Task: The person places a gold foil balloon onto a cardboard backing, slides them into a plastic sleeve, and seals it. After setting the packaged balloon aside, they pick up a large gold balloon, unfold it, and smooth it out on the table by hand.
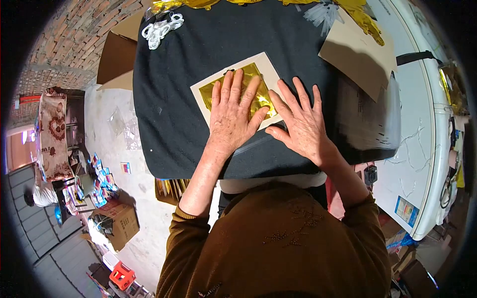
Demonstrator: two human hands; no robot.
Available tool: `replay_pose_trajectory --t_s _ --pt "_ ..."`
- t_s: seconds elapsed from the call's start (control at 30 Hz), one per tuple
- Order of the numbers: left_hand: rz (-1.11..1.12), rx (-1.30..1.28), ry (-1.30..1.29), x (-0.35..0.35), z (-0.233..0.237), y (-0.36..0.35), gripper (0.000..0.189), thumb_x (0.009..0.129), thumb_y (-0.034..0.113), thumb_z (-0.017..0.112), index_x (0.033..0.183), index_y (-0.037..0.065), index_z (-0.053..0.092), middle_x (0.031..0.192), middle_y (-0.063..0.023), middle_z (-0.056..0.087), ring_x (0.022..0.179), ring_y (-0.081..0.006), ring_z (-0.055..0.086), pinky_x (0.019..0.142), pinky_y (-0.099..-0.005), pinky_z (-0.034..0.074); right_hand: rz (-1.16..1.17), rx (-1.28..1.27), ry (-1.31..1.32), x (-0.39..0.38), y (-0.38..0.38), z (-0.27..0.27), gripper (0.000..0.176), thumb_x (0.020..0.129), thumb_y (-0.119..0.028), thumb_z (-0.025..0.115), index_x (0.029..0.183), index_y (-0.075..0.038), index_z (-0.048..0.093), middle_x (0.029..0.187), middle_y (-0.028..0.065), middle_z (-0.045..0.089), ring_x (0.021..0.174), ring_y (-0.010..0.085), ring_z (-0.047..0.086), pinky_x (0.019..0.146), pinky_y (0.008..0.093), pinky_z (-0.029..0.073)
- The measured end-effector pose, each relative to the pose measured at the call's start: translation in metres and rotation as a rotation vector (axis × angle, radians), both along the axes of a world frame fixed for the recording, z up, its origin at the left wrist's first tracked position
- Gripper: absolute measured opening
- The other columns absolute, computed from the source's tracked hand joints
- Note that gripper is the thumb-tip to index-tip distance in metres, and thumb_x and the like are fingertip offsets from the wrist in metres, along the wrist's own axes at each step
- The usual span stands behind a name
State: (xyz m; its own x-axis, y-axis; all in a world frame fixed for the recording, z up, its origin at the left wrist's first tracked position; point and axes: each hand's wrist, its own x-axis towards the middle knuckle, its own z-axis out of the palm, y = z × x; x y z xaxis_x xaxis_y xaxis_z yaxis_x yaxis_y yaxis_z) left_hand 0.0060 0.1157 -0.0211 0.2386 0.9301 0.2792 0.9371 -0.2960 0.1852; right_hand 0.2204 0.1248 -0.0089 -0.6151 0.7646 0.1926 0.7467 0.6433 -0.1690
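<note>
A shiny gold foil piece (213, 91) lies on a pale cardboard sheet (271, 74), tilted on the black cloth of the table (174, 114). My left hand (233, 109) rests flat over the foil with its fingers spread, hiding much of it. To its right, my right hand (301, 119) is stretched open at the right edge of the card. Its forefinger reaches the card's border, and the other fingers are over the black cloth. Neither hand grips anything. A clear plastic edge (253, 144) shows below the card.
White cord loops (161, 31) lie at the table's far left. More gold foil (365, 25), clear strips (322, 15) and a cardboard sheet (360, 57) are at the far right. Clear plastic sleeves (370, 119) are stacked on the right. A person (43, 193) is at the far left.
</note>
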Motion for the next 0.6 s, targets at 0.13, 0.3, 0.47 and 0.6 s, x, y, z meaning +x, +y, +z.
replay_pose_trajectory --t_s 0.13,0.3,0.47,0.6 --pt "0.006 -0.004 -0.020 0.0000 -0.0026 0.0003 0.070 0.103 0.057 0.046 0.157 0.013 0.041 0.161 -0.0205 0.034 0.152 -0.0374 0.028 0.125 -0.0558 0.019 0.012 -0.019 0.014 0.0019 0.0020 0.0004 0.080 0.087 -0.059 0.070 0.148 -0.010 0.053 0.163 0.0143 0.032 0.152 0.0403 0.023 0.116 0.0722 0.017" --pt "0.011 -0.033 0.045 -0.0018 -0.0023 0.0017 0.062 0.107 0.051 0.040 0.157 0.015 0.041 0.162 -0.0198 0.034 0.152 -0.0371 0.027 0.125 -0.0556 0.018 0.051 -0.052 0.036 0.0034 0.0037 -0.0010 0.072 0.086 -0.059 0.070 0.139 -0.010 0.064 0.163 0.0153 0.031 0.152 0.0414 0.022 0.117 0.0716 0.015" --pt "0.015 -0.046 0.048 -0.0006 -0.0013 0.0012 0.059 0.108 0.050 0.036 0.157 0.017 0.043 0.162 -0.0196 0.035 0.153 -0.0366 0.026 0.126 -0.0548 0.017 0.051 -0.057 0.050 0.0023 0.0035 -0.0031 0.067 0.087 -0.059 0.070 0.132 -0.009 0.069 0.163 0.0176 0.030 0.152 0.0427 0.020 0.118 0.0721 0.013" --pt "0.025 -0.038 0.055 0.0006 -0.0029 0.0021 0.059 0.108 0.052 0.036 0.157 0.020 0.043 0.162 -0.0198 0.035 0.153 -0.0363 0.026 0.126 -0.0542 0.017 0.063 -0.077 0.072 0.0007 0.0023 -0.0032 0.064 0.087 -0.058 0.070 0.129 -0.010 0.071 0.163 0.0194 0.029 0.152 0.0436 0.019 0.118 0.0727 0.011"
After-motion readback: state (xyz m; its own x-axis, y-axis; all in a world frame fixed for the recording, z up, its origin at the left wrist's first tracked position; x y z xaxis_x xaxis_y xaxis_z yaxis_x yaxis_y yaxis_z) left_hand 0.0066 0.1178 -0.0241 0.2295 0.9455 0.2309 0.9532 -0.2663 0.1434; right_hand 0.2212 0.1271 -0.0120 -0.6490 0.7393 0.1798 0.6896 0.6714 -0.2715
